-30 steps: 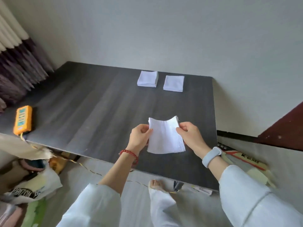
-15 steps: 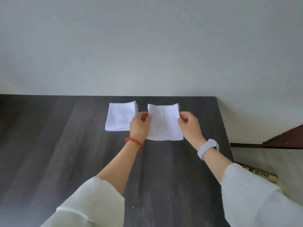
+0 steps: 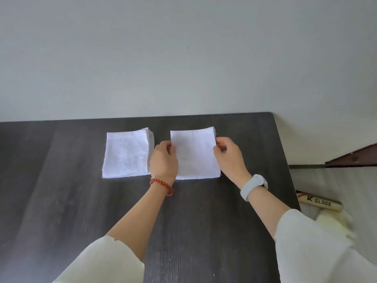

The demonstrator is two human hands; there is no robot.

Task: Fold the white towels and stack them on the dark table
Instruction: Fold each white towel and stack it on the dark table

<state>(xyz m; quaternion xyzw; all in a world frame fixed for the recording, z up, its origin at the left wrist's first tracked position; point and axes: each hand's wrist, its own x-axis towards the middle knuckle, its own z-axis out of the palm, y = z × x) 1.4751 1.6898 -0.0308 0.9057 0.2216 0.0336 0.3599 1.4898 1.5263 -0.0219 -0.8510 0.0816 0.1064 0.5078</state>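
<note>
Your left hand [image 3: 163, 160] and right hand [image 3: 228, 158] pinch opposite side edges of the folded square white towel [image 3: 194, 154], centred between them, just right of the white towel stack [image 3: 126, 154].

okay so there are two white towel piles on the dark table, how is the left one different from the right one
The left pile lies untouched, while the right pile is pinched at its side edges by the left hand and the right hand. The left pile shows several layers fanned along its right edge; the right pile's top towel looks flat and smooth, its thickness unclear. The left pile's surface shows a nubbly terry texture; the right looks plainer. Both are white, squarish, and sit side by side near the table's far edge.
</note>
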